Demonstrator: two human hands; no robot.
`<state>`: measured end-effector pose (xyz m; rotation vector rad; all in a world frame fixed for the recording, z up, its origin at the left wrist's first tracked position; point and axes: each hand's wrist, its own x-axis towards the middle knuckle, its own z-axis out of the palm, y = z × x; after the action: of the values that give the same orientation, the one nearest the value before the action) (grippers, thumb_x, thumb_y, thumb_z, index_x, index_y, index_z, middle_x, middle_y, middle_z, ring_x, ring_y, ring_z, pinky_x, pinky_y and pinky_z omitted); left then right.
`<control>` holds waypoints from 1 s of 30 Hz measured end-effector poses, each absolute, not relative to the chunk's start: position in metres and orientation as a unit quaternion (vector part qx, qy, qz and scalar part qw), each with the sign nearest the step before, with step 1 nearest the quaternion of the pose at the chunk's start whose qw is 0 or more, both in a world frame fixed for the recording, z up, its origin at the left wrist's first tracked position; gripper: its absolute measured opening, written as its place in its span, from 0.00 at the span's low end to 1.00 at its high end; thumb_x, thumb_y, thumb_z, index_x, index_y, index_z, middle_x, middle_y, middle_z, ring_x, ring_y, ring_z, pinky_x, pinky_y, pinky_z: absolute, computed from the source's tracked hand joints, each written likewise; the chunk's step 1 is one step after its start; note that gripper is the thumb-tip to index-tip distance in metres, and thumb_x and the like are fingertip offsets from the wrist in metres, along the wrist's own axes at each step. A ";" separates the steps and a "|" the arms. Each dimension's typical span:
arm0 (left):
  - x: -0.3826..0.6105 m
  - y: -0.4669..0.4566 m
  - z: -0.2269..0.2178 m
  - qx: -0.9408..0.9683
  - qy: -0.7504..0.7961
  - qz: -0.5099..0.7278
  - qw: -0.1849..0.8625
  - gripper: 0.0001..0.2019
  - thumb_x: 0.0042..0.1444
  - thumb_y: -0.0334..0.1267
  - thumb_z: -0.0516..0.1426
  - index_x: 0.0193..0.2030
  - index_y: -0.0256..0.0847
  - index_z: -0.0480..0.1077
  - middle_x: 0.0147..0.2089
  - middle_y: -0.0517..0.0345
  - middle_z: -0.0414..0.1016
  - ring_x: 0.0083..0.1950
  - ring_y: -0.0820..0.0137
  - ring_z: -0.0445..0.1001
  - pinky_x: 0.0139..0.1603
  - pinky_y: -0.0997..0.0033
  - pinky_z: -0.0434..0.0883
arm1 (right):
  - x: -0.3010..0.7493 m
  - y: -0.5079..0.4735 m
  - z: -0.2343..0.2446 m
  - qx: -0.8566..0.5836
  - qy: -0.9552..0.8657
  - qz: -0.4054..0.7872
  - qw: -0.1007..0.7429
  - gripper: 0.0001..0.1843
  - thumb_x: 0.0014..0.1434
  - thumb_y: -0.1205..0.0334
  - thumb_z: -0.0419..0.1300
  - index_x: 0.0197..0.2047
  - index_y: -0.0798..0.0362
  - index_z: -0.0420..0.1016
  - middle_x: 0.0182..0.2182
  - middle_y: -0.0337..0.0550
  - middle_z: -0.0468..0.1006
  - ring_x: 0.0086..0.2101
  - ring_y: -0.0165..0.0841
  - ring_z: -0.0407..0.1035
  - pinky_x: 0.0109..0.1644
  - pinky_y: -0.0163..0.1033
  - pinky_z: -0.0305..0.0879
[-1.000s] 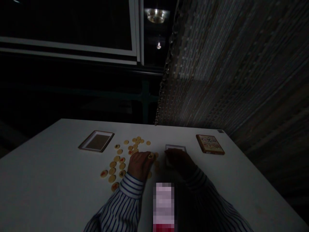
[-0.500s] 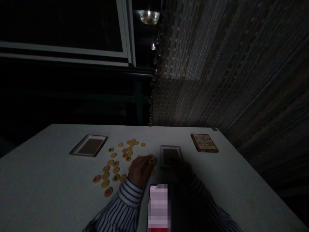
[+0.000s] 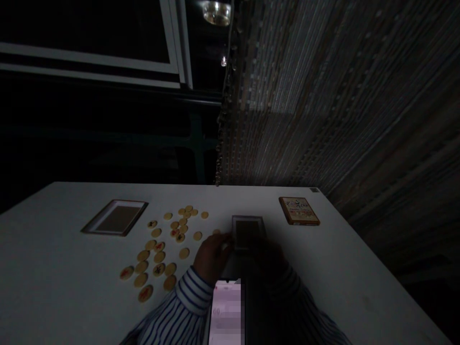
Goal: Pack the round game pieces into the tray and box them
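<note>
My left hand (image 3: 211, 258) is beside the left edge of a small box tray (image 3: 247, 218), its fingers curled together at the tips. Whether a piece sits between those fingertips is hidden. Over the near right corner of the same tray, my right hand (image 3: 269, 258) lies in deep shadow, its fingers too dark to make out. Several round Chinese chess pieces are scattered left of my left hand, among them a plain one (image 3: 184, 253) and one with a black mark (image 3: 158, 269). Another piece (image 3: 216, 232) lies just beyond my left fingers.
A second open box tray (image 3: 120, 218) lies at the back left of the white table (image 3: 341, 287). At the back right is a printed box lid or flat box (image 3: 299, 211). A lit phone (image 3: 226, 311) is between my forearms. Behind the table hangs a string curtain (image 3: 287, 120).
My left hand has moved right to the tray's edge, with the piece that showed at its fingertips no longer visible. The whole view has shifted slightly.
</note>
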<state>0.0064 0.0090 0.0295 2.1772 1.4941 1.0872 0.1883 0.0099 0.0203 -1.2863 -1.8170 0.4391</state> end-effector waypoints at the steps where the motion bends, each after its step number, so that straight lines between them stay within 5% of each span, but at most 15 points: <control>1: 0.006 0.008 0.028 0.758 0.513 0.378 0.136 0.12 0.52 0.37 0.52 0.41 0.41 0.71 0.38 0.53 0.76 0.40 0.68 0.74 0.40 0.67 0.72 | 0.188 0.010 0.021 -0.516 -0.726 0.180 0.417 0.12 0.53 0.59 0.53 0.36 0.52 0.76 0.32 0.45 0.79 0.33 0.35 0.73 0.36 0.38 0.71; 30: 0.017 -0.001 0.021 0.769 0.467 0.398 0.179 0.10 0.53 0.41 0.53 0.39 0.43 0.72 0.34 0.56 0.77 0.35 0.69 0.75 0.36 0.70 0.72 | 0.190 0.008 0.027 -0.485 -0.748 0.256 0.374 0.11 0.53 0.57 0.55 0.35 0.49 0.77 0.32 0.42 0.79 0.33 0.35 0.73 0.36 0.39 0.72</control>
<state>0.0175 -0.0011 0.0210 2.1739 1.3215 1.1249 0.1898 0.0078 0.0275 -1.2425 -1.9147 0.6564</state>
